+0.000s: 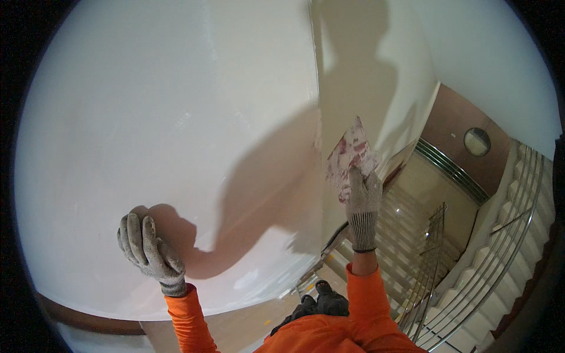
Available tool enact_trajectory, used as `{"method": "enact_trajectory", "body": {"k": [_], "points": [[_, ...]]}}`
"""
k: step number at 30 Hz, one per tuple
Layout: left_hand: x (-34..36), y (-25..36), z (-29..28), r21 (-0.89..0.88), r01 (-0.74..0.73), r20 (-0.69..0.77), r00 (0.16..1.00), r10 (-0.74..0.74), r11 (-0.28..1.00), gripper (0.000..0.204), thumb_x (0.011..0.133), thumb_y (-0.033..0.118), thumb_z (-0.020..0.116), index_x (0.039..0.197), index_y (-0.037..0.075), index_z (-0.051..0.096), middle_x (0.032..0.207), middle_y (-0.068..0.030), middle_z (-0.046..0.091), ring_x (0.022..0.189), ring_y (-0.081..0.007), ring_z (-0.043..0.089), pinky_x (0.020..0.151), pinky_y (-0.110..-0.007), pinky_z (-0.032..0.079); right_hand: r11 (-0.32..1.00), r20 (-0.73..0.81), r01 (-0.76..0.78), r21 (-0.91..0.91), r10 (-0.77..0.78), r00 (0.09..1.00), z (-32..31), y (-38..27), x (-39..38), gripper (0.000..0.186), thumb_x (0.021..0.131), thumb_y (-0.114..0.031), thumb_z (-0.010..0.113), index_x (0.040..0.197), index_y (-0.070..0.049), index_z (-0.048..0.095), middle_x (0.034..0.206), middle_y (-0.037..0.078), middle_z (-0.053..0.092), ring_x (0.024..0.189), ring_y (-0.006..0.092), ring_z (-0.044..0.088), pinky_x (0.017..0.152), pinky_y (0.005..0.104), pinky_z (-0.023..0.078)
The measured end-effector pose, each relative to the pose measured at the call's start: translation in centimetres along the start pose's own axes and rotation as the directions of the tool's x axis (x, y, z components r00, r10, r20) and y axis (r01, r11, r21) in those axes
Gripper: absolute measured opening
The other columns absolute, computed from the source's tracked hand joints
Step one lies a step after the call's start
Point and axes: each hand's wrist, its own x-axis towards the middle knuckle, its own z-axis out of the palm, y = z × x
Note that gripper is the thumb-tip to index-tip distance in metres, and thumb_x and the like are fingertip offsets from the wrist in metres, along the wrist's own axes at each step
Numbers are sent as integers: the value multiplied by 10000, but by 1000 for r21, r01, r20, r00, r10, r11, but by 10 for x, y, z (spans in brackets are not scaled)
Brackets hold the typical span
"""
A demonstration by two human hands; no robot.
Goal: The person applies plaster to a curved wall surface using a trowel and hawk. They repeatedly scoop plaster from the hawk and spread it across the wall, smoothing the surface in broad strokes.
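Note:
My left hand (150, 247), in a dusty grey knit glove, is beside the large pale wall (129, 147) with nothing in it. Its fingers are loosely bent and partly apart; whether they touch the wall I cannot tell. On the right, my right hand (364, 200), gloved the same way, grips a pointed, crumpled sheet of sandpaper (352, 154), blotched white and dark pink. That sheet is just right of the wall's vertical corner edge (318, 106), over the shaded adjoining face. Most of my right fingers are hidden behind the glove's back and the sheet.
Down on the right runs a stairwell with pale steps (388, 229) and metal handrails (509, 235). A brownish wall with a round window (477, 142) stands beyond. Dark shoes (323, 300) show below me, and a dark cable or hose (335, 236) hangs near the wall's foot.

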Motion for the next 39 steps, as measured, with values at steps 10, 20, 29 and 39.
{"method": "enact_trajectory", "body": {"k": [10, 20, 29, 39], "points": [[11, 7, -8, 0, 22, 1, 1000, -22, 1000, 483, 1018, 329, 395, 1332, 44, 625, 1419, -181, 585, 1346, -404, 519, 1136, -573, 367, 989, -11, -45, 139, 47, 999, 8, -35, 23, 419, 1060, -337, 480, 998, 43, 644, 829, 261, 656, 756, 440, 635, 672, 516, 474], [11, 11, -7, 16, 12, -24, 1000, -12, 1000, 495, 1022, 323, 368, 1299, 2, 623, 1364, -205, 617, 1289, -426, 558, 1120, -584, 393, 988, 97, -65, 136, 52, 994, 15, -106, 12, 370, 1027, -195, 529, 1259, 86, 589, 810, 257, 655, 654, 369, 653, 624, 458, 508], [4, 8, -2, -8, 33, -41, 999, -33, 999, 464, 979, 261, 405, 1289, 23, 655, 1380, -188, 611, 1316, -419, 539, 1118, -580, 392, 945, 125, 227, 235, -261, 957, 19, -139, -45, 468, 1010, -158, 573, 1407, 84, 517, 779, 211, 686, 648, 335, 685, 650, 397, 580], [17, 8, -3, -54, -10, -40, 999, 8, 998, 516, 1046, 379, 392, 1325, 2, 606, 1374, -180, 621, 1307, -397, 550, 1131, -563, 396, 973, -156, 160, -169, -187, 970, 7, -12, -63, 283, 1007, -246, 602, 1023, 34, 637, 897, 227, 612, 841, 353, 618, 746, 483, 525]]}}
